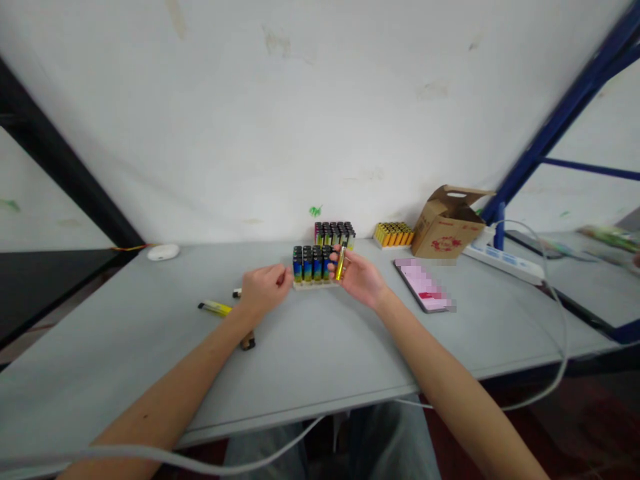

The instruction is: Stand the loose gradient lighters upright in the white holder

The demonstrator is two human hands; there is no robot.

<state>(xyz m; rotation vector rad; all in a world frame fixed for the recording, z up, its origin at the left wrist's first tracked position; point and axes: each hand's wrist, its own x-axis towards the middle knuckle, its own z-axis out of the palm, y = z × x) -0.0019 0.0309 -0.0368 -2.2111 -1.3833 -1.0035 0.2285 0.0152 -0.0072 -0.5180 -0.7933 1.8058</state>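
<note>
My right hand point(364, 277) is closed round a shiny gold lighter point(341, 264), held upright with its dark top up. Just behind it stands a white tray of blue-to-yellow lighters with black tops point(313, 265), partly hidden by my fingers. To the left of this tray, my left hand point(265, 290) is curled closed with the fingertips toward it; whatever may be in the fingers is hidden. Around my left wrist lie a yellow lighter point(216, 307) and a brown lighter with a black end point(247, 341). Another black-ended piece point(237, 293) shows only in part behind the hand.
Behind stands a second group of black-topped lighters point(334, 232). At the back right are a tray of yellow-orange cylinders point(394, 235), an open cardboard box point(447, 230) and a power strip point(505, 262). A phone point(423, 285) lies right; a white case point(163, 252) lies left. A white cable point(564, 333) hangs right.
</note>
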